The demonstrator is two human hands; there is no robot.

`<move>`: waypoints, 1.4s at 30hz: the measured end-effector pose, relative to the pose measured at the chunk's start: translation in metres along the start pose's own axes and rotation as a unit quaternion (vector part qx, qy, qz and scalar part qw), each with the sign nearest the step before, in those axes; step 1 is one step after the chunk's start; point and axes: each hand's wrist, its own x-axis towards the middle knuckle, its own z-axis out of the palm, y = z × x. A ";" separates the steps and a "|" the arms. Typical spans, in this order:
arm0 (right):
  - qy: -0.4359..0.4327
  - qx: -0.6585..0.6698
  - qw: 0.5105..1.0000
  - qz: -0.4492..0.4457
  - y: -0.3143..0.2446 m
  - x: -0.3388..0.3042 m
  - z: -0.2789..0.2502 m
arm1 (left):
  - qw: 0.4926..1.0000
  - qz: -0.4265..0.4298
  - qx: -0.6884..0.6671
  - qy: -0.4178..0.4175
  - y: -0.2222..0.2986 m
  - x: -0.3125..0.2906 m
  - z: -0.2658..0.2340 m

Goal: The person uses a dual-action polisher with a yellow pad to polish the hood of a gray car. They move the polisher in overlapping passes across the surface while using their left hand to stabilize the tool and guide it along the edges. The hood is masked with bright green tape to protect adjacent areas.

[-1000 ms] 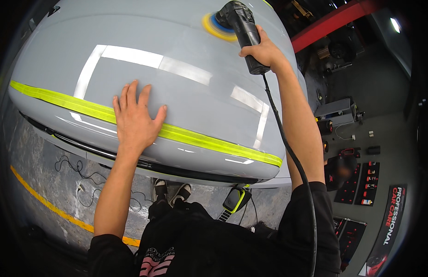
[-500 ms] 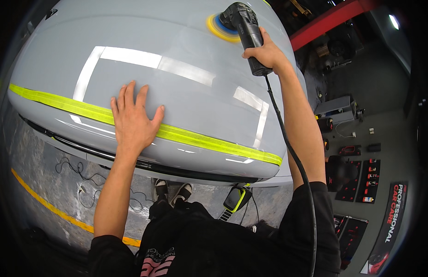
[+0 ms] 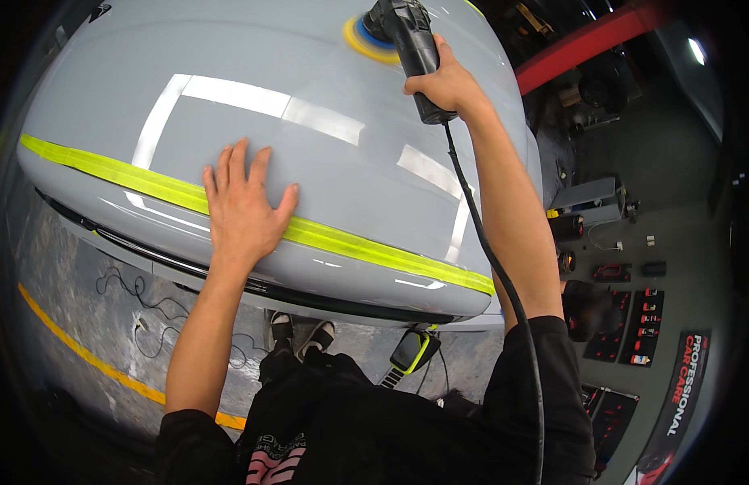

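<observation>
While the right grip (image 3: pixel 454 82) clasps a polisher (image 3: pixel 408 39), its pad (image 3: pixel 365 44) blurs; left fingers (image 3: pixel 259 166) splay.

A glossy, curved grey car panel (image 3: pixel 229 48) carries a long neon-yellow tape strip (image 3: pixel 350 245) near its front edge, a spread bare left hand (image 3: pixel 247 212) and a round yellow-and-blue polishing pad (image 3: pixel 358 44). Thin black cable (image 3: pixel 152 309) lies looped on the scuffed grey floor (image 3: pixel 63 287).

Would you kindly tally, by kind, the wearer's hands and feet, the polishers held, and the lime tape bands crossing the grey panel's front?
Left hand and right hand: 2
Left foot and right foot: 2
Polisher: 1
Lime tape band: 1
Total: 6
</observation>
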 end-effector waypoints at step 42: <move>0.003 -0.006 1.000 0.012 -0.009 0.025 0.003 | 1.000 0.003 -0.005 -0.015 0.004 0.001 0.000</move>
